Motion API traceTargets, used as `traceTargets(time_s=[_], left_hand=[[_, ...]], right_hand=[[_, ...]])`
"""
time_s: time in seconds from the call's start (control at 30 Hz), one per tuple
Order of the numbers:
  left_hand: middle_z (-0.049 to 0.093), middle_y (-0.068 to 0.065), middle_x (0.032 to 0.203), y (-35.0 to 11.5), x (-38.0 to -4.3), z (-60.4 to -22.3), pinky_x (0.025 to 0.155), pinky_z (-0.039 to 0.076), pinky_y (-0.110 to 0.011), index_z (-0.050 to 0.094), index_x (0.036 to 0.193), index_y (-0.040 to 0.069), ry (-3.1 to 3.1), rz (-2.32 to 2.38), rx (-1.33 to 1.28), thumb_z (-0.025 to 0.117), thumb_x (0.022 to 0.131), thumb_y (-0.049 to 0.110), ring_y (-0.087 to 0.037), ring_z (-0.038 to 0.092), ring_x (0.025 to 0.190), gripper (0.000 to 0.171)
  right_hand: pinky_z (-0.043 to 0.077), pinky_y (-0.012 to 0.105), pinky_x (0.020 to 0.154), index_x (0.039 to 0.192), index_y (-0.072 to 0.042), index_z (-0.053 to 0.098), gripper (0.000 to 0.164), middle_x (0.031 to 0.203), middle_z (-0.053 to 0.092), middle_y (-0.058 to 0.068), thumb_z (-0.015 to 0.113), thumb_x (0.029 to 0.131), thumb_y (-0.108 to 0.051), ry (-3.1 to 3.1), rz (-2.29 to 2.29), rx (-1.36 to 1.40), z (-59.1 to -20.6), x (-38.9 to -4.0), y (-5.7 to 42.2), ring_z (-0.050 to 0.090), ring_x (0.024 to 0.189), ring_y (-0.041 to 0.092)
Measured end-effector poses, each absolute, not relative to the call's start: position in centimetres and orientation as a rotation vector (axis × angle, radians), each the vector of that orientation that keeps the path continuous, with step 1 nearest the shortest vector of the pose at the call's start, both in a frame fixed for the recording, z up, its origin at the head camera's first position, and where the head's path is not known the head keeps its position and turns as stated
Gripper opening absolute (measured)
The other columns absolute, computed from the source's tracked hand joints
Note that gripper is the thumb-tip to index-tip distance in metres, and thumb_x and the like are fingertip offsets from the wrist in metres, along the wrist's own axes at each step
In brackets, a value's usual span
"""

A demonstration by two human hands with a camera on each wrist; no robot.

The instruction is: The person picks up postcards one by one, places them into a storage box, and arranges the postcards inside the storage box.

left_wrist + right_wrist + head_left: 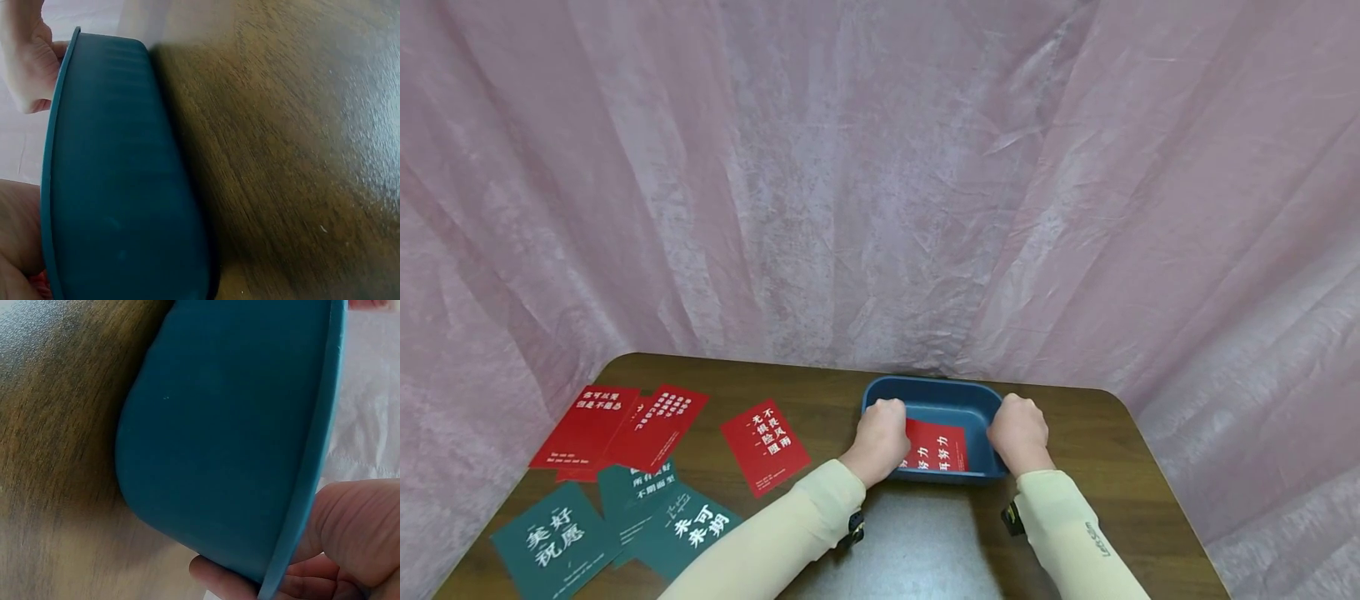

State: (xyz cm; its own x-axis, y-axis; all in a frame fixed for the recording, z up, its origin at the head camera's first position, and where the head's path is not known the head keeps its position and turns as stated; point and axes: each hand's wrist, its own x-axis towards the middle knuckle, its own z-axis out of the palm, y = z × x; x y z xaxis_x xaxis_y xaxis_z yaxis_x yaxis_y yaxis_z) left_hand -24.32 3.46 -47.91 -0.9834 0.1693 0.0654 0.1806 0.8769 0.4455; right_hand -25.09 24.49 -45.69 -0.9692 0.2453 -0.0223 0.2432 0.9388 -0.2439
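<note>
A blue rectangular tray (pixel 947 388) with raised walls stands toward the back of the table, a red card (pixel 953 450) with white characters lying in it. My left hand (pixel 882 437) grips the tray's left rim, fingers curled, and covers part of that card. At the opposite end my right hand (pixel 1021 433) holds the right rim. In the right wrist view the fingers (pixel 219 578) wrap under the rim from outside, the thumb side lying over the inside. The tray's outer wall (pixel 119 175) fills much of the left wrist view, its base close over the wood.
Left of the tray lies a single red card (pixel 765 448). Farther left, several red cards (pixel 662 421) overlap at the back, with several green cards (pixel 553 542) in front of them. A pink curtain (pixel 880 183) hangs behind the wooden table (pixel 1112 500).
</note>
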Motion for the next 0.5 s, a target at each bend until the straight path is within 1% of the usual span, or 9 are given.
traceTargets(time_s=[0.1,0.27,0.5], left_hand=[[0.07,-0.006,0.079,3.55,-24.46,-47.94,0.054,0.053,-0.029,0.069,0.088,0.005,-3.035,-0.669,-0.291,0.081,0.069,0.018,-0.012,0.058,0.056,0.026],[0.069,-0.005,0.077,3.62,-24.43,-48.01,0.053,0.052,-0.028,0.07,0.085,0.005,-3.039,-0.615,-0.297,0.081,0.068,0.018,-0.013,0.057,0.056,0.025],[0.07,-0.005,0.077,3.81,-24.58,-48.15,0.056,0.054,-0.03,0.071,0.086,0.006,-3.067,-0.57,-0.3,0.082,0.068,0.02,-0.012,0.059,0.057,0.025]], right_hand=[[0.052,0.046,0.05,0.089,0.005,0.063,0.021,0.081,0.066,0.023,0.065,0.076,-0.012,-3.084,0.386,-0.395,-45.73,-25.13,24.52,0.061,0.06,0.03],[0.051,0.046,0.05,0.089,0.004,0.064,0.021,0.083,0.066,0.023,0.064,0.076,-0.012,-3.082,0.385,-0.395,-45.76,-25.2,24.53,0.062,0.063,0.032],[0.051,0.045,0.049,0.087,0.005,0.062,0.021,0.083,0.065,0.025,0.064,0.076,-0.012,-3.082,0.412,-0.401,-45.44,-25.01,24.5,0.062,0.064,0.033]])
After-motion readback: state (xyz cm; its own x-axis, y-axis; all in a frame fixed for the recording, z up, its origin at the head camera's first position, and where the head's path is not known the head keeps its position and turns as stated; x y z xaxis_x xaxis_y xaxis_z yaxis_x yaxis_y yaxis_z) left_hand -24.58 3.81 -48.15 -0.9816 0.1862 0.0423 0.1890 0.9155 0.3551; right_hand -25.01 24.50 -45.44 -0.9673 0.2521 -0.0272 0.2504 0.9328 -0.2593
